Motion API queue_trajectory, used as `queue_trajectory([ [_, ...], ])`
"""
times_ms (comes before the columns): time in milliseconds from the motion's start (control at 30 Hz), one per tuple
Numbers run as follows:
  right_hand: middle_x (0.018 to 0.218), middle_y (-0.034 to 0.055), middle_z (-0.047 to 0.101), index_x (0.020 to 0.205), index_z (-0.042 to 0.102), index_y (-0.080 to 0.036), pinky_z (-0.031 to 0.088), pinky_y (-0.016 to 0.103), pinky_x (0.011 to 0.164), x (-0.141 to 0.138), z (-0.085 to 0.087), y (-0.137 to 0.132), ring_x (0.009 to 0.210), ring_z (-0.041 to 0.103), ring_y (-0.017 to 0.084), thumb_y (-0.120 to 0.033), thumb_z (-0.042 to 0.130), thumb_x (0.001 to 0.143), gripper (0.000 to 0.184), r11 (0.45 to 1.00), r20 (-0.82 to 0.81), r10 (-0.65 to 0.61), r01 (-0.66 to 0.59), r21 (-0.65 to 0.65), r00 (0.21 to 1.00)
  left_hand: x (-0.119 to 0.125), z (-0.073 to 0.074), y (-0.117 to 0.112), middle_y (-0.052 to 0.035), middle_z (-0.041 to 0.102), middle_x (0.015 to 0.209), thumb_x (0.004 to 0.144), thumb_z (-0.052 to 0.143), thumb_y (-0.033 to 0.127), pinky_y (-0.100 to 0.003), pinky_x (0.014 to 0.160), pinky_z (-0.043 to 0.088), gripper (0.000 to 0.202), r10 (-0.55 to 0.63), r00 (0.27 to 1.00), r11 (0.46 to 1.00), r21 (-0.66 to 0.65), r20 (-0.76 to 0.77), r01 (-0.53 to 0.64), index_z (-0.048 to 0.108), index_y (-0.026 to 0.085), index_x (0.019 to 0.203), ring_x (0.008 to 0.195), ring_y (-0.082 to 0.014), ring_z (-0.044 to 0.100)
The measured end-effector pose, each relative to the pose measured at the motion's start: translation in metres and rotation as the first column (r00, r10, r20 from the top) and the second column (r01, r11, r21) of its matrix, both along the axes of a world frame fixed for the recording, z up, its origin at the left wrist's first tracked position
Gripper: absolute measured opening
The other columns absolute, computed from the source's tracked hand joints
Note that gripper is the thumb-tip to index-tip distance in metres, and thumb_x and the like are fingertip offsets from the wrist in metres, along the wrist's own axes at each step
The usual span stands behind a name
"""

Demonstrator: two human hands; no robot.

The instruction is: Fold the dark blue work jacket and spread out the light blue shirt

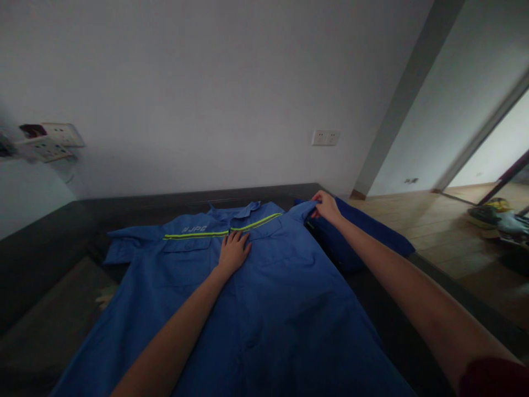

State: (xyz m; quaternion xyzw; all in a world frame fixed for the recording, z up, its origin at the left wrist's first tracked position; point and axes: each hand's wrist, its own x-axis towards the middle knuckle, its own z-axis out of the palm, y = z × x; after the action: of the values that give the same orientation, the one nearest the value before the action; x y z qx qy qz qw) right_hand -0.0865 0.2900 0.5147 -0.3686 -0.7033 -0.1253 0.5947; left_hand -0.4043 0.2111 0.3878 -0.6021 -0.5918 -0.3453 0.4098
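Observation:
A blue work shirt [264, 298] with a yellow-green reflective stripe lies spread face up on a dark surface [45, 248], collar toward the wall. My left hand [233, 249] rests flat on the shirt's chest just below the stripe, fingers stretched out. My right hand [326, 206] reaches to the shirt's right shoulder and pinches the cloth at the sleeve edge. Beside that hand lies another folded blue garment [372, 234].
A white wall rises behind the dark surface, with a double socket [325, 137] on it and a switch plate [61, 135] at the left. To the right is a wooden floor [446, 226], a doorway, and some clutter [498, 218] at the far right edge.

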Motion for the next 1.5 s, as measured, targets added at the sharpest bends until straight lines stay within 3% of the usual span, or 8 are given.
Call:
queue_trajectory([
  [200, 0.099, 0.0075, 0.069, 0.080, 0.058, -0.016, 0.048, 0.028, 0.086, 0.002, 0.021, -0.011, 0.095, 0.064, 0.016, -0.001, 0.038, 0.071, 0.027, 0.966, -0.040, 0.174, -0.163, 0.203, 0.984, -0.002, 0.000, 0.003, -0.0082, 0.051, 0.138, 0.093, 0.042, 0.037, -0.048, 0.110, 0.027, 0.042, -0.019, 1.000, 1.000, -0.010, 0.006, 0.019, 0.052, 0.025, 0.132, 0.132, -0.0273, 0.038],
  [433, 0.113, 0.0089, 0.064, 0.072, 0.058, -0.019, 0.037, 0.033, 0.100, 0.019, -0.020, -0.023, 0.110, 0.056, 0.020, -0.007, 0.039, 0.077, 0.024, 0.870, 0.256, 0.159, -0.258, 0.419, 0.953, 0.000, 0.000, 0.002, -0.0075, 0.050, 0.139, 0.093, 0.042, 0.037, -0.048, 0.110, 0.028, 0.041, -0.015, 1.000, 1.000, -0.020, 0.008, 0.015, 0.053, 0.025, 0.131, 0.133, -0.0273, 0.038],
  [733, 0.113, 0.0109, 0.062, 0.105, 0.059, -0.015, 0.042, 0.033, 0.096, 0.014, -0.033, 0.019, 0.108, 0.056, 0.020, -0.002, 0.038, 0.069, 0.044, 0.983, -0.093, 0.158, -0.148, 0.104, 0.983, 0.001, 0.001, 0.000, -0.0070, 0.051, 0.139, 0.093, 0.043, 0.037, -0.047, 0.111, 0.027, 0.040, -0.010, 1.000, 1.000, -0.015, 0.013, 0.010, 0.054, 0.026, 0.130, 0.132, -0.0263, 0.039],
  [900, 0.100, 0.0098, 0.066, 0.105, 0.060, -0.015, 0.050, 0.033, 0.080, 0.023, -0.038, 0.036, 0.083, 0.063, 0.019, -0.005, 0.042, 0.073, 0.038, 0.987, -0.225, 0.121, -0.141, -0.077, 0.967, 0.001, 0.001, 0.000, -0.0077, 0.051, 0.138, 0.093, 0.043, 0.036, -0.047, 0.110, 0.028, 0.041, -0.016, 1.000, 1.000, -0.021, 0.012, 0.016, 0.053, 0.026, 0.130, 0.131, -0.0266, 0.040],
  [1033, 0.071, 0.0059, 0.066, 0.109, 0.058, -0.014, 0.052, 0.030, 0.059, 0.031, -0.040, 0.031, 0.051, 0.059, 0.015, -0.021, 0.047, 0.086, 0.027, 0.941, -0.270, 0.148, -0.220, -0.256, 0.951, -0.002, 0.000, 0.004, -0.0073, 0.051, 0.139, 0.093, 0.042, 0.037, -0.047, 0.110, 0.027, 0.041, -0.022, 1.000, 1.000, -0.007, 0.000, 0.022, 0.053, 0.025, 0.131, 0.132, -0.0267, 0.038],
  [1133, 0.059, 0.0059, 0.065, 0.123, 0.048, -0.012, 0.051, 0.030, 0.048, 0.027, -0.044, 0.021, 0.041, 0.057, 0.016, -0.040, 0.041, 0.093, 0.042, 0.853, -0.299, 0.249, -0.354, -0.383, 0.921, -0.003, 0.000, 0.007, -0.0076, 0.050, 0.139, 0.093, 0.042, 0.037, -0.047, 0.110, 0.027, 0.041, -0.027, 1.000, 1.000, -0.007, -0.001, 0.027, 0.054, 0.025, 0.131, 0.132, -0.0273, 0.038],
  [1300, 0.096, 0.0117, 0.069, 0.147, 0.014, -0.024, 0.058, 0.035, 0.058, 0.004, -0.048, 0.011, 0.058, 0.068, 0.017, -0.051, 0.042, 0.093, 0.066, 0.725, -0.405, 0.414, -0.564, -0.394, 0.815, -0.002, 0.000, 0.006, -0.0081, 0.051, 0.139, 0.093, 0.043, 0.037, -0.048, 0.110, 0.028, 0.042, -0.024, 1.000, 1.000, -0.013, 0.000, 0.024, 0.054, 0.024, 0.131, 0.131, -0.0281, 0.039],
  [1500, 0.103, 0.0069, 0.070, 0.138, 0.036, -0.028, 0.058, 0.037, 0.066, -0.030, -0.034, 0.025, 0.073, 0.069, 0.016, -0.030, 0.054, 0.088, 0.053, 0.730, -0.470, 0.431, -0.604, -0.320, 0.770, 0.001, 0.001, 0.002, -0.0071, 0.051, 0.138, 0.093, 0.043, 0.037, -0.048, 0.110, 0.028, 0.041, -0.013, 1.000, 1.000, -0.014, 0.002, 0.013, 0.054, 0.025, 0.131, 0.132, -0.0269, 0.038],
])
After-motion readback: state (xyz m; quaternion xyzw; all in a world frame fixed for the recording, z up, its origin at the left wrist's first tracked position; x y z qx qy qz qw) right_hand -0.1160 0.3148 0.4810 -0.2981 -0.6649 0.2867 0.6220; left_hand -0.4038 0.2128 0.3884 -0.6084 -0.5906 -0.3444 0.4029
